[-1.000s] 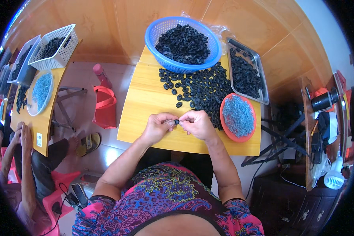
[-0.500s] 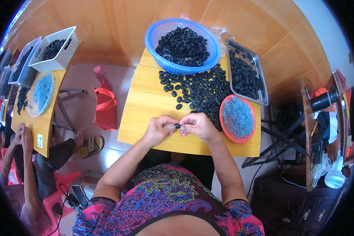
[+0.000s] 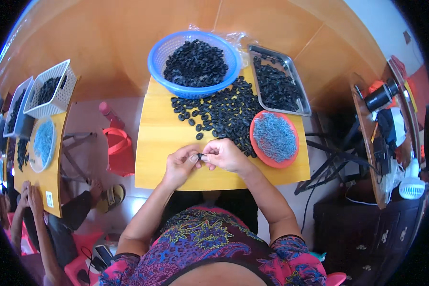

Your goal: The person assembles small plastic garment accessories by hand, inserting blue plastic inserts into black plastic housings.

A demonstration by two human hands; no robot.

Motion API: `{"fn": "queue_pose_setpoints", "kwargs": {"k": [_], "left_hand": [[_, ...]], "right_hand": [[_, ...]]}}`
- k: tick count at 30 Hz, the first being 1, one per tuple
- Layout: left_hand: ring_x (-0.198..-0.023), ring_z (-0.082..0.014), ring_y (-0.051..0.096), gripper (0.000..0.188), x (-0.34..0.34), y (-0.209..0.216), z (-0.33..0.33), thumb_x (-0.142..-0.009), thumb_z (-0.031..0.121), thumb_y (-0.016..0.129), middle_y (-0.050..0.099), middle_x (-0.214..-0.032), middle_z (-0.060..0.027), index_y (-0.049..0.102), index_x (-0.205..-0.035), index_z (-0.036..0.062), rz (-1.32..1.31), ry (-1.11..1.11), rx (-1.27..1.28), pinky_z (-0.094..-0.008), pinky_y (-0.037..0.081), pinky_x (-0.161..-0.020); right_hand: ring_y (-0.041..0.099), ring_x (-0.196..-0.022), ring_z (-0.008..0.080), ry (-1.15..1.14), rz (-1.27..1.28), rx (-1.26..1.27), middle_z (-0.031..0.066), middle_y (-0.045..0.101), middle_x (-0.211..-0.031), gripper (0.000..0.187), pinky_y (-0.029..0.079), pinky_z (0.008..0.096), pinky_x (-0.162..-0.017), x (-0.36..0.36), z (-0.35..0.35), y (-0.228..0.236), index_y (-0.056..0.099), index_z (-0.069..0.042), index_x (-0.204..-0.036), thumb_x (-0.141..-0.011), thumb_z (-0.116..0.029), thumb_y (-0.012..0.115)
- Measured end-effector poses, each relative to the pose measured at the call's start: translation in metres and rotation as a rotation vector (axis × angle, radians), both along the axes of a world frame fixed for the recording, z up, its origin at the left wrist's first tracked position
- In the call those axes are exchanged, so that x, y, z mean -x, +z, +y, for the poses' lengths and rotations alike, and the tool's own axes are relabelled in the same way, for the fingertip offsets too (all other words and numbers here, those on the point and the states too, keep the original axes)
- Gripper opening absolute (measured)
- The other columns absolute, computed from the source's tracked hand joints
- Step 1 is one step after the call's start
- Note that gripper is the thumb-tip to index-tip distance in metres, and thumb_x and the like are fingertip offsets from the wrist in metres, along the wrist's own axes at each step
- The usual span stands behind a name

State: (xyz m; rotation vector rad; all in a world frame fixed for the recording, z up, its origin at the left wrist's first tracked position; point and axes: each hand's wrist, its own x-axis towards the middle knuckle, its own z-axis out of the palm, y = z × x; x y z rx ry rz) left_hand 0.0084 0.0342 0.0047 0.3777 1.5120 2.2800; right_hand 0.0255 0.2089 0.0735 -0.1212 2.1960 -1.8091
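Between my two hands, above the table's near edge, is a small black part [image 3: 200,156], mostly covered by fingertips. My left hand [image 3: 178,165] is closed in a pinch on one side of it. From the other side, my right hand [image 3: 225,155] pinches it with thumb and fingers. Whether a smaller piece is also in my fingers cannot be made out. Just beyond lie many loose black oval parts [image 3: 221,114], spread over the yellow table [image 3: 152,143]. An orange plate [image 3: 277,165] heaped with thin bluish-silver pieces, perhaps screws, sits right of my right hand.
At the back stands a blue basket [image 3: 153,66] full of black parts, with a metal tray [image 3: 306,113] of more to its right. A red bag [image 3: 120,152] and pink bottle [image 3: 110,114] are on the floor at left. A person's hands [image 3: 31,196] rest at a neighbouring table [image 3: 57,183].
The view has shifted, so the table and its containers appear further left. Both hands still pinch the black part; its angle between the fingers has altered slightly.
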Motion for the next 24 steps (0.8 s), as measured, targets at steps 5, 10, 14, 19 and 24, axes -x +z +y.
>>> {"fn": "queue_pose_setpoints", "kwargs": {"k": [5,10,14,19,24], "left_hand": [[-0.074,-0.0160,0.061,0.037,0.000,0.001,-0.003,-0.091,0.003,0.052,0.061,-0.093,-0.0095,0.044,-0.126,-0.0060,-0.047,0.074,-0.094,-0.0255,0.049,-0.065],[-0.075,-0.0165,0.061,0.033,0.001,0.004,0.001,-0.092,0.006,0.053,0.061,-0.093,-0.0107,0.048,-0.122,-0.0063,-0.075,0.020,-0.091,-0.0255,0.049,-0.064],[-0.074,-0.0167,0.061,0.030,0.005,0.000,-0.003,-0.092,0.006,0.053,0.061,-0.092,-0.0110,0.049,-0.119,-0.0068,-0.124,0.044,-0.126,-0.0261,0.048,-0.065],[-0.073,-0.0163,0.060,0.024,0.006,0.011,-0.002,-0.092,0.003,0.051,0.061,-0.091,-0.0128,0.052,-0.114,-0.0074,-0.162,0.055,-0.192,-0.0260,0.048,-0.064],[-0.076,-0.0171,0.059,0.019,-0.002,0.008,0.000,-0.090,0.001,0.052,0.061,-0.093,-0.0108,0.057,-0.109,-0.0024,-0.089,0.192,-0.111,-0.0266,0.048,-0.066]], "right_hand": [[0.060,-0.057,0.0160,-0.474,0.015,0.178,0.0106,0.062,-0.072,0.008,0.052,0.0270,-0.052,0.022,0.073,0.027,0.060,0.003,-0.087,-0.079,0.000,0.058],[0.064,-0.067,0.0210,-0.798,0.255,0.599,0.0136,0.064,-0.080,0.014,0.057,0.0331,-0.065,0.082,0.203,0.063,0.059,0.005,-0.089,-0.084,-0.008,0.064],[0.063,-0.066,0.0195,-0.785,0.151,0.327,0.0129,0.064,-0.081,0.022,0.055,0.0313,-0.061,0.077,0.197,0.072,0.058,0.005,-0.091,-0.088,-0.016,0.061],[0.057,-0.063,0.0078,-0.532,0.290,-0.311,0.0042,0.062,-0.075,0.017,0.046,0.0224,-0.055,0.003,0.107,0.044,0.063,0.003,-0.098,-0.088,-0.010,0.057],[0.061,-0.063,0.0251,-0.377,0.461,-0.580,0.0157,0.062,-0.071,0.010,0.047,0.0347,-0.056,-0.050,0.048,0.012,0.064,-0.001,-0.085,-0.080,-0.009,0.064]]}}
